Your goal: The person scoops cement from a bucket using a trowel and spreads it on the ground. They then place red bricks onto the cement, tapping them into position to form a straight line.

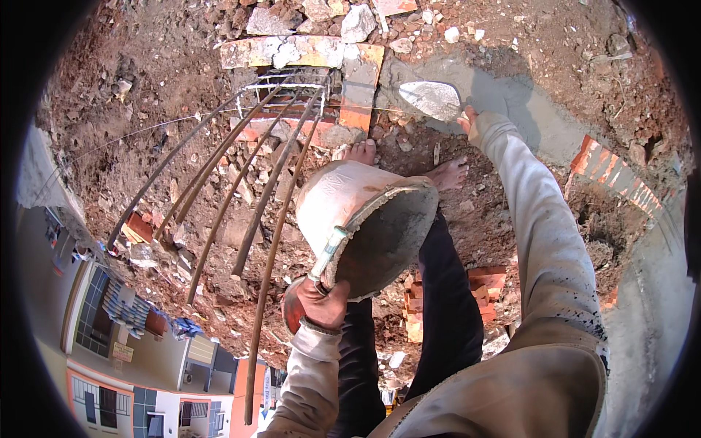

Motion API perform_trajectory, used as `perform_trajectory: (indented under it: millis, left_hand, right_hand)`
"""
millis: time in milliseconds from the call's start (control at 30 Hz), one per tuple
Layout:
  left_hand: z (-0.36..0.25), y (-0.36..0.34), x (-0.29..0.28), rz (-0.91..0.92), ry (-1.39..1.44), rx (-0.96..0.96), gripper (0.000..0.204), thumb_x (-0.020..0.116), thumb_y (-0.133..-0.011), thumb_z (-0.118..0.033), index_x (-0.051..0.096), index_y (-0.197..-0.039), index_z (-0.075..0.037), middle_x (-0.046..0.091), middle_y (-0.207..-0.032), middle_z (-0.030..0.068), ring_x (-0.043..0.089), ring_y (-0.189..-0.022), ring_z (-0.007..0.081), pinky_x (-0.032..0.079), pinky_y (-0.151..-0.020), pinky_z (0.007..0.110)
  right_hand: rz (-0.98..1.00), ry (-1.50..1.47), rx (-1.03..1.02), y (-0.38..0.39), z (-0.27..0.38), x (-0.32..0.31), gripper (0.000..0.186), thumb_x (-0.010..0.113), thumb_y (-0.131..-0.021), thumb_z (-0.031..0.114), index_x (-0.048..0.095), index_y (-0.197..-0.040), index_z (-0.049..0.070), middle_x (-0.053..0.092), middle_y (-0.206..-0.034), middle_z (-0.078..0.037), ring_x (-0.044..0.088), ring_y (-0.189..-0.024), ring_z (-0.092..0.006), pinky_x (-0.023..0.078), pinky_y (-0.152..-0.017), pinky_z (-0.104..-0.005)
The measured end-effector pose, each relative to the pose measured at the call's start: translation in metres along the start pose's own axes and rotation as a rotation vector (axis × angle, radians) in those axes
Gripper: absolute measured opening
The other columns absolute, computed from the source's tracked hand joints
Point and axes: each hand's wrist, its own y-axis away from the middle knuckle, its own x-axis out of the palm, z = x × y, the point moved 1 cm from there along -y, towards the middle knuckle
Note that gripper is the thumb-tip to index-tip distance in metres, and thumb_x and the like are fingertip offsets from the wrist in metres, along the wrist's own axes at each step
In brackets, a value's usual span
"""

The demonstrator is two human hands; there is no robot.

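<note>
My right hand (471, 121) is closed around the handle of a pointed trowel (431, 100). The blade, smeared grey, is over a band of wet mortar (504, 91) beyond my feet. Nearer to me, my left hand (323, 305) grips a pale bucket (332, 193) at its handle, close to the rim. The bucket is tipped on its side with its mouth toward the lower right. Grey mortar coats its inside (391, 237). Beside my left hand is a reddish rounded thing (293, 305), partly hidden, whose kind I cannot make out.
Long rusty steel bars (252, 197) rise from a square of bricks (359, 84) at left and lean toward me. A thin string (164, 125) crosses there. Stacked bricks (485, 285) lie behind my legs. A brick course (617, 175) curves at right. Rubble (358, 23) lies at the far side.
</note>
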Motion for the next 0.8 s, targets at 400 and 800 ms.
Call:
perform_trajectory:
  millis: [400, 800]
  left_hand:
    - [-0.001, -0.002, 0.01, -0.057, 0.12, 0.01, 0.029, 0.054, -0.062, 0.008, 0.064, -0.089, 0.001, 0.063, -0.074, 0.002, 0.054, -0.065, 0.0094, 0.046, -0.061, 0.024]
    - [0.0, -0.005, 0.018, -0.028, 0.1, -0.033, 0.03, 0.054, -0.061, 0.008, 0.063, -0.088, 0.0, 0.063, -0.074, 0.0022, 0.055, -0.064, 0.0101, 0.046, -0.06, 0.024]
  right_hand:
    - [0.008, 0.014, -0.062, -0.005, 0.026, -0.028, 0.048, 0.041, -0.093, 0.049, 0.055, -0.124, 0.014, 0.067, -0.095, -0.021, 0.063, -0.089, -0.0401, 0.05, -0.08, -0.047]
    - [-0.159, 0.101, 0.05, -0.017, -0.046, -0.033, 0.051, 0.046, -0.091, 0.051, 0.046, -0.133, 0.023, 0.057, -0.115, -0.017, 0.059, -0.103, -0.0365, 0.047, -0.087, -0.0484]
